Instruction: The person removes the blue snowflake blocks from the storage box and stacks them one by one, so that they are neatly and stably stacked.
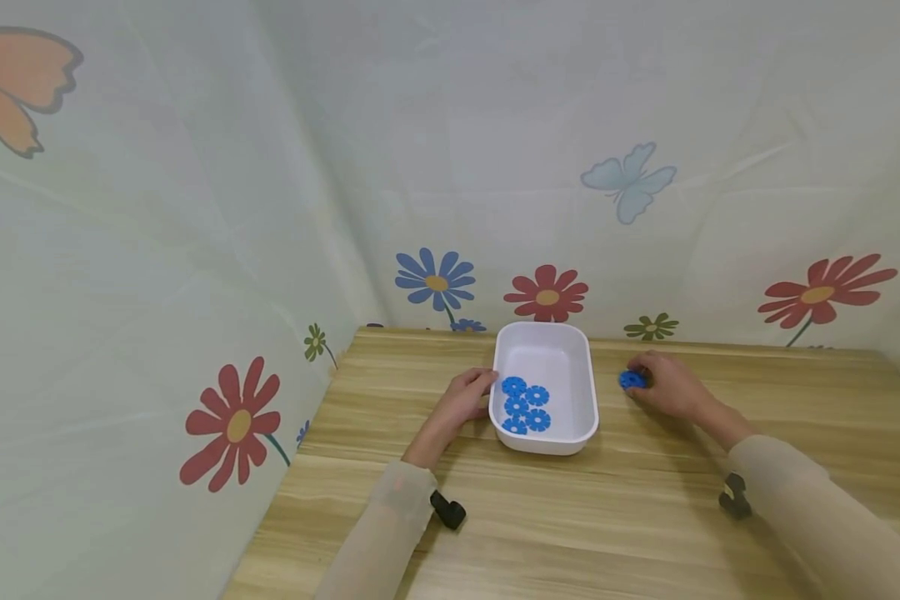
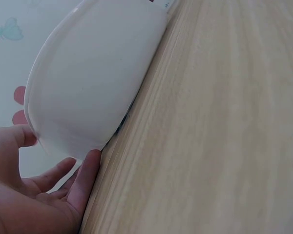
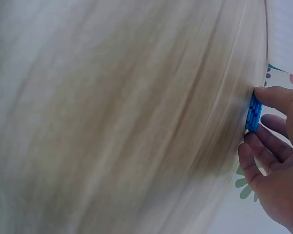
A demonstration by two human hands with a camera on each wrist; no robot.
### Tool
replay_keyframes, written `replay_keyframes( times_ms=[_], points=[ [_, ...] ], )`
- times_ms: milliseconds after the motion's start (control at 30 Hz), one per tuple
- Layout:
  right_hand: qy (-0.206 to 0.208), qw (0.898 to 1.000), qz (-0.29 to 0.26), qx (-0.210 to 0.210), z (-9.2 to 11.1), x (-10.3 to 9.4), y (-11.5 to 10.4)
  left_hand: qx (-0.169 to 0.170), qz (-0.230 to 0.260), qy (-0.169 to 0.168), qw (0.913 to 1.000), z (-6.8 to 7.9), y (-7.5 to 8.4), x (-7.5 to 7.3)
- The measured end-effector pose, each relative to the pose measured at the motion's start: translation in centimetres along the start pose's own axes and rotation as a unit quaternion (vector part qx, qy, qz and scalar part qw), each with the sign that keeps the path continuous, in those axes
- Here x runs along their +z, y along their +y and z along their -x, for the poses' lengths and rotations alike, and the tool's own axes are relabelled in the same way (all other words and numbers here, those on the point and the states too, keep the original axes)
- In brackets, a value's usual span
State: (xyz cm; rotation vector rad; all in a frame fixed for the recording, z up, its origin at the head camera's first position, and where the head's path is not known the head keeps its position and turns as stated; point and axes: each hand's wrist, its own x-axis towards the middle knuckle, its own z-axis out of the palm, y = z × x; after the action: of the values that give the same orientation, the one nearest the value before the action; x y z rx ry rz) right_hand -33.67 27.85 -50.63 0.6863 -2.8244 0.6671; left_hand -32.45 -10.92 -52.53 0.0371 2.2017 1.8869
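A white plastic bin (image 1: 543, 447) stands toward the back of the wooden table, with several flat blue snowflake discs (image 1: 537, 419) in its left half. At the bin's left side is my left hand (image 1: 467, 396). The left wrist view shows its thumb at the rim and its curled fingers against the bin's lower wall. To the right of the bin, my right hand (image 1: 669, 385) pinches more blue snowflake discs (image 1: 632, 380) between thumb and fingers. These discs look stacked in layers (image 3: 254, 112) in the right wrist view, close to the tabletop.
The wooden tabletop (image 1: 592, 533) ends at the back against a pale curtain (image 1: 487, 167) printed with flowers and butterflies. The curtain also runs along the left side. Black straps (image 1: 448, 510) sit at both wrists.
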Motion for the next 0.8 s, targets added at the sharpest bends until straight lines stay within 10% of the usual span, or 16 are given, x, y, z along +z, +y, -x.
replay_keyframes(
  times_ms=[800],
  points=[
    [-0.011,1.0,-0.006,0.001,-0.31,0.36,0.51,-0.002,-0.005,0.001,1.0,-0.4,-0.43,0.01]
  ],
)
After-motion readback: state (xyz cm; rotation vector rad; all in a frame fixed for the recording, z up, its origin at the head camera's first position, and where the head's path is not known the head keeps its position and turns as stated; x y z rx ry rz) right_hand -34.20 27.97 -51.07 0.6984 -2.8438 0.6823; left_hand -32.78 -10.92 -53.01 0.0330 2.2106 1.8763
